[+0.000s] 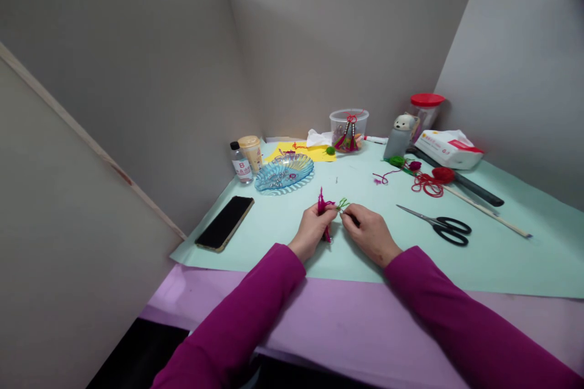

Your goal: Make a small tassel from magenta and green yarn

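Closed around a bundle of magenta yarn (322, 199) is my left hand (310, 230); the yarn sticks out above and below the fingers. My right hand (368, 232) is beside it, pinching at thin green yarn (343, 202) whose loose strands spread out between the two hands. Whether the green and magenta yarn are joined is hidden by the fingers. Scissors (438, 223) with black handles lie to the right of my right hand, blades apart from it. A short piece of magenta yarn (387, 177) lies on the mat farther back.
Left are a phone (225, 223), a small bottle (241, 164) and a blue glass dish (285, 175) with small beads. Behind stands a plastic tub (340, 127) with a tassel ornament (350, 134). On the right lie red yarn (427, 185), a stick (493, 214) and a tissue pack (447, 147).
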The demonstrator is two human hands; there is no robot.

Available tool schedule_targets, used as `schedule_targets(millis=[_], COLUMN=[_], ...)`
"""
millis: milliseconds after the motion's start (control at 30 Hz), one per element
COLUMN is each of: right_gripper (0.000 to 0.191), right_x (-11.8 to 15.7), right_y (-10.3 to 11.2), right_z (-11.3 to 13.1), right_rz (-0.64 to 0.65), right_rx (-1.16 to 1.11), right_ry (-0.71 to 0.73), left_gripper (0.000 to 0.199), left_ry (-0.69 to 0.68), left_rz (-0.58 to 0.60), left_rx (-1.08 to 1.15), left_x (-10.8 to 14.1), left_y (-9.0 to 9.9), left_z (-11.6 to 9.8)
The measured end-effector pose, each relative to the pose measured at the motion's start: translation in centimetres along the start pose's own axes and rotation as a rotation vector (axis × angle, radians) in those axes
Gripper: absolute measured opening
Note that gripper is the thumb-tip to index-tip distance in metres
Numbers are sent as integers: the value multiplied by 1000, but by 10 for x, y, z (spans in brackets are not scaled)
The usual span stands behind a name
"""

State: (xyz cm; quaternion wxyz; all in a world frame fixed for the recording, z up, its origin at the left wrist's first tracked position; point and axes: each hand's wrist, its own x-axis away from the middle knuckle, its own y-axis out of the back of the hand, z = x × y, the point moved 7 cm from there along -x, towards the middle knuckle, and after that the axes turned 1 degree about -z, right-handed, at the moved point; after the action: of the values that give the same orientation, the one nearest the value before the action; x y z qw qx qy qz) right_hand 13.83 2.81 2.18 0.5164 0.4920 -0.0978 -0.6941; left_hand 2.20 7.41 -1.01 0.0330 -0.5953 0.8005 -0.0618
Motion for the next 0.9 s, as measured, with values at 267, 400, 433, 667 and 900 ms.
schedule_targets(millis=[267,400,433,667,900], right_gripper=[21,20,20,17,18], right_x=[-1,0,0,0,0], right_y=[7,10,8,2,1], right_z=[-12,-11,-9,0,-1], right_rz=[-107,-128,-104,-16,-8], right_rx=[57,27,17,6,16], right_ry=[-81,-104,-93,-16,-12], left_gripper=[22,22,22,20,19], left_ry=[21,26,24,25,25], left_rz=[7,-1,-3,-1,-4], left_rx=[1,7,8,5,-1], left_x=[1,2,2,1,2], left_y=[0,0,1,0,0], left_z=[1,1,0,0,-1])
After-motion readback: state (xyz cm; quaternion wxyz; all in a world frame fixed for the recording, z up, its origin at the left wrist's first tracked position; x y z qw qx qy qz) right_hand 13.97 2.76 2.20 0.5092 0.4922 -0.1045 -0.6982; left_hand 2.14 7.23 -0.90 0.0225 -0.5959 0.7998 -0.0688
